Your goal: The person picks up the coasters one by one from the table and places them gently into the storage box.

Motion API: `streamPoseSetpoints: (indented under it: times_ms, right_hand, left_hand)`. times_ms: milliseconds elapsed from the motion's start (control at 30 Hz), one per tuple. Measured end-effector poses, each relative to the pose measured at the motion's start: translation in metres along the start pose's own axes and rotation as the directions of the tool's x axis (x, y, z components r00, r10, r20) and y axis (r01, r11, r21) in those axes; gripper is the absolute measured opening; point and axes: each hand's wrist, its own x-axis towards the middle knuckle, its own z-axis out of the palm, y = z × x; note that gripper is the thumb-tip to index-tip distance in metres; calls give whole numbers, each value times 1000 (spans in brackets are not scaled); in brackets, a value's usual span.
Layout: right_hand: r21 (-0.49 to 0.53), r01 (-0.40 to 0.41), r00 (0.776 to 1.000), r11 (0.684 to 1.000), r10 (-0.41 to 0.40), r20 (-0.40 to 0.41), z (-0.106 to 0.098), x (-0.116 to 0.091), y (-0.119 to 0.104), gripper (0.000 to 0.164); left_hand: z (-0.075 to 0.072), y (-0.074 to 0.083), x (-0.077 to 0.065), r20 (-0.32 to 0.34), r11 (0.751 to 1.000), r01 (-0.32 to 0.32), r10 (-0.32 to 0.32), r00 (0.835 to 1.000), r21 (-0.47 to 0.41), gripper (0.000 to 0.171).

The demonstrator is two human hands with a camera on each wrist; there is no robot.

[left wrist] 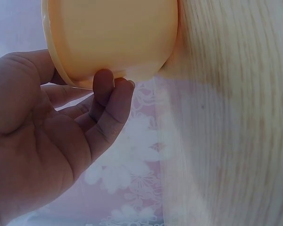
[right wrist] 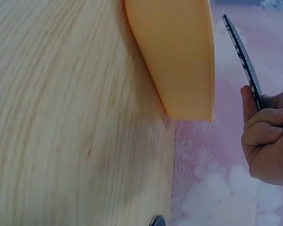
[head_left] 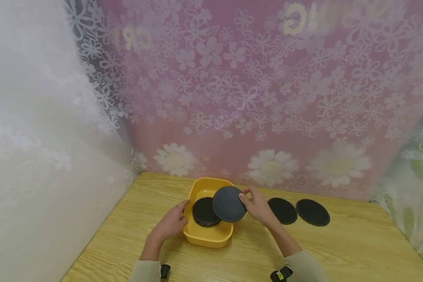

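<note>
My right hand (head_left: pixel 257 205) pinches a round black coaster (head_left: pixel 228 204) by its right edge, thumb on top. The coaster is raised over the right side of a yellow plastic tub (head_left: pixel 208 240). In the right wrist view the same coaster (right wrist: pixel 244 59) appears nearly edge-on, tilted, apart from the tub's wall (right wrist: pixel 179 61). Inside the tub lies a stack of black coasters (head_left: pixel 202 210), partly covered by the raised one. At the tub's left rim my left hand (head_left: pixel 170 222) grips the side. The left wrist view shows its fingers (left wrist: pixel 114 106) curled against the tub's outer wall (left wrist: pixel 118 37).
Two more black coasters, a nearer one (head_left: pixel 283 210) and a farther one (head_left: pixel 313 212), lie side by side on the wooden table (head_left: pixel 352 243), right of the right hand. A pink flowered curtain (head_left: pixel 232 117) hangs behind the table, and a pale sheet (head_left: pixel 49 156) stands at the left.
</note>
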Motion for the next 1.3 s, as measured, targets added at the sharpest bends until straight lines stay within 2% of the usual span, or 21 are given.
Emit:
streamPoseSetpoints:
  times_ms: [200, 400, 700, 1033, 1133, 1300]
  right_hand:
    - [-145, 49, 999, 988, -51, -4, 25, 20, -13, 16]
    - [-230, 37, 999, 972, -28, 43, 41, 32, -20, 12]
    - [-233, 17, 990, 972, 17, 143, 58, 44, -27, 13]
    - [-241, -38, 984, 970, 78, 161, 68, 55, -20, 13]
    - [-278, -41, 984, 960, 87, 157, 72, 59, -19, 14]
    - [-388, -51, 982, 920, 116, 147, 79, 63, -23, 21]
  left_hand:
    - [0, -1, 0, 9, 1000, -15, 15, 1000, 4, 56]
    - [1, -1, 0, 30, 1000, -15, 15, 999, -9, 56]
    - [-1, 1, 0, 18, 1000, -10, 10, 1000, -1, 55]
    - [-1, 0, 1, 22, 1000, -17, 17, 1000, -7, 55]
    - [-1, 0, 1, 23, 1000, -12, 12, 1000, -3, 56]
    - [-3, -2, 1, 13, 1000, -10, 10, 1000, -5, 56]
